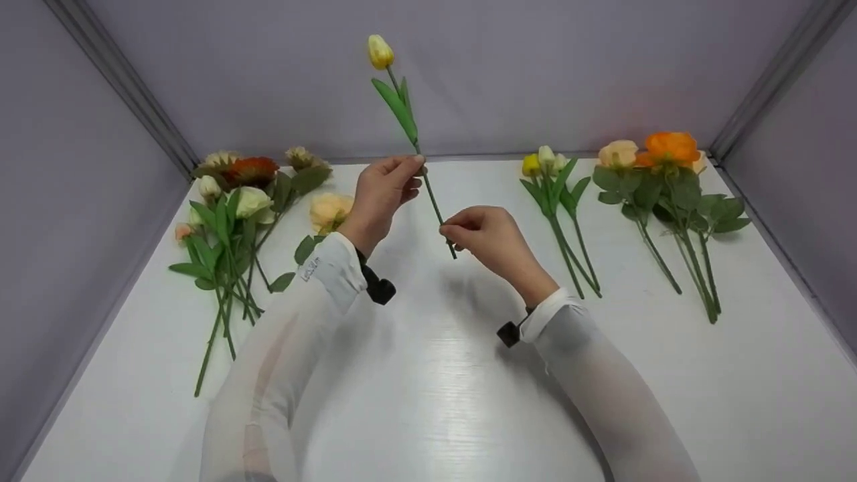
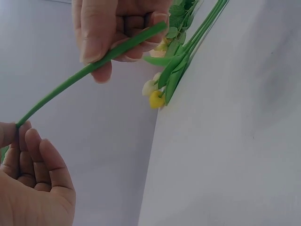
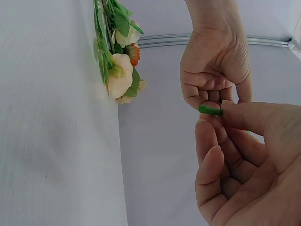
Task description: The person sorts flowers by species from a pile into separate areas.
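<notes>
A single yellow tulip (image 1: 380,52) with green leaves is held up above the table, its bloom at the top and its stem slanting down to the right. My left hand (image 1: 384,194) pinches the stem just below the leaves, between thumb and forefinger. Lower down, my right hand (image 1: 494,242) pinches the stem near its cut end, which sticks out a little past the fingers. In the left wrist view the bare green stem (image 2: 70,81) runs between both hands. The right wrist view shows the stem's cut end (image 3: 210,110) at the right fingertips.
On the white table (image 1: 428,402), mixed flowers (image 1: 251,171) lie at the left, with a peach rose (image 1: 329,211) beside them. Several tulips (image 1: 548,161) lie right of centre, and orange and peach roses (image 1: 671,148) farther right. Grey panels (image 1: 495,73) stand around the table.
</notes>
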Motion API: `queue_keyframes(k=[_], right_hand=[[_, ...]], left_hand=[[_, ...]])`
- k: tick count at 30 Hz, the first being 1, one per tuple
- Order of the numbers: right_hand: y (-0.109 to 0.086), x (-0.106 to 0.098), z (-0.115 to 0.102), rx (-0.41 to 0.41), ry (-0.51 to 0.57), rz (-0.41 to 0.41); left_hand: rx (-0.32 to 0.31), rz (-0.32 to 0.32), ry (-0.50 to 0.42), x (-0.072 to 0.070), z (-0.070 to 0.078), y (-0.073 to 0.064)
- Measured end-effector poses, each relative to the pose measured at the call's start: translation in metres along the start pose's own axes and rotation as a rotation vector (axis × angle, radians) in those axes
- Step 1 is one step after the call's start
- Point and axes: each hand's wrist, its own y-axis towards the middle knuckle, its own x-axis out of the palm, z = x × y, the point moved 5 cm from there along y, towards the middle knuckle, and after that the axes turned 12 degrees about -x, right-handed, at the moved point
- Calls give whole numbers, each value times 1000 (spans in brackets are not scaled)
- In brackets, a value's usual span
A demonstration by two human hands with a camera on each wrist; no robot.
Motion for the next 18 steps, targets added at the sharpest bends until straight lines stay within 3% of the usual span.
queue_keyframes(k=[10,15,18], right_hand=[[0,-3,2,-6,-12,30],[-5,-11,7,24,-64,10],[-10,-25,10,60,-126,8]], left_hand=[[19,-49,17,12,-4,-3],[45,-96,96,22,-5,-9],[62,-150,163,33,-4,-15]])
